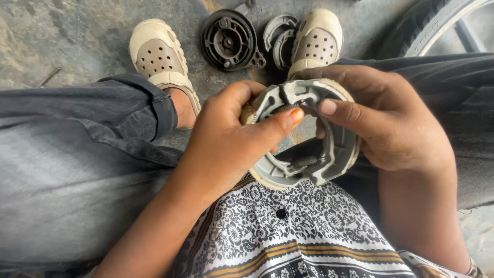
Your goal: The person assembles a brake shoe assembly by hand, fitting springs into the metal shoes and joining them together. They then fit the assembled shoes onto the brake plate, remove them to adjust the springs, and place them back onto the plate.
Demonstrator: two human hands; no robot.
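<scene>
1. Left hand (226, 139): clenched on the left half of the brake shoes (303, 134), thumb laid across the upper face, tip by the top spring (288, 107).
2. Right hand (391, 123): grasping the right half of the same pair, thumb pressed at the top close to the left thumb, fingers wrapped round the outer edge.
3. Brake shoes: grey metal pair forming a ring, held between both hands above the lap, just over the patterned shirt (288, 231). Tan lining visible along the outer rim at the top and bottom.
4. Lower spring (306, 161): seated across the gap between the two halves, in shadow.
5. Top spring: stretched between the halves, partly hidden by the thumbs; seating at its ends not discernible.
6. Brake plate (229, 38): dark, round, lying flat on the concrete floor (77, 31) between the two feet, well apart from the hands.
7. Second shoe pair (280, 33): grey, curved, lying just beside the plate, touching or near the right sandal (316, 38).
8. Left sandal (157, 54): beige, perforated, flat on the floor.
9. Tyre (417, 25): black, upper right corner, only partly in view.
10. Trousers (67, 154): grey, covering both bent legs either side of the hands.
</scene>
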